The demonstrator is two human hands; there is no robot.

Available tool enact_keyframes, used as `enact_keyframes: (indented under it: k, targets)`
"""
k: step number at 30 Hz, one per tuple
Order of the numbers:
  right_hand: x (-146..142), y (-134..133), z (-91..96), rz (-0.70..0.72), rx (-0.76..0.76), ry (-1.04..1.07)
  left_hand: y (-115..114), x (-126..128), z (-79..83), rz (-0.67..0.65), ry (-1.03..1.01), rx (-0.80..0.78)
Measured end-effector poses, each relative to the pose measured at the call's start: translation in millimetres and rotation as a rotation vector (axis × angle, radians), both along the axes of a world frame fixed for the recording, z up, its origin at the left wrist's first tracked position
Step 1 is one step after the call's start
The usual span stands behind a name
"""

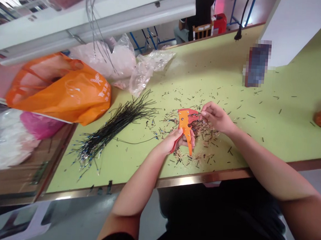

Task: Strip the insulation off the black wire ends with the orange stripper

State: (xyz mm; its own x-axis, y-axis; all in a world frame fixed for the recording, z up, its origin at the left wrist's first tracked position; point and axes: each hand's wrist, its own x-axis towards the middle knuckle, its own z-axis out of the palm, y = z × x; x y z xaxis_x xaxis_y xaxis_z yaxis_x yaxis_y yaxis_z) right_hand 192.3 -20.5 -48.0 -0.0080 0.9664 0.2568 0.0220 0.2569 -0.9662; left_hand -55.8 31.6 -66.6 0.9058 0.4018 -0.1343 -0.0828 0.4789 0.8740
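Note:
An orange and red wire stripper (185,127) is gripped by its handles in my left hand (174,142), with its jaws toward the right. At those jaws, the fingertips of my right hand (216,118) are pinched together on a thin wire, mostly hidden by the fingers. Below and around both hands lie short black offcuts and copper-coloured strands (207,132). To the left is a long bundle of black wires (116,122), many with blue and bare metal ends. One single wire (133,143) trails from the bundle toward the tool.
An orange bag (67,89) and clear plastic bags (150,67) stand at the back left of the green table (273,137). Loose wires (97,25) hang from a shelf above. A pixelated object (257,64) leans near a white post; a black plug (238,33) hangs behind. A person sits beyond.

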Motion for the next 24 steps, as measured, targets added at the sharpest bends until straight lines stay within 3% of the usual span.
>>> enact_keyframes:
  k: [12, 17, 24]
  targets:
    - [-13.9, -4.1, -0.1, -0.008, -0.151, 0.380, 0.8, 1.6, -0.6, 0.013, -0.039, -0.074]
    - [-16.6, -4.8, -1.8, 0.024, -0.138, 0.301, -0.6, 2.8, 0.2, -0.019, -0.047, -0.067]
    - [-11.9, -3.2, -7.0, -0.064, -0.118, 0.289, -0.3, 3.0, -0.3, -0.011, -0.041, -0.057]
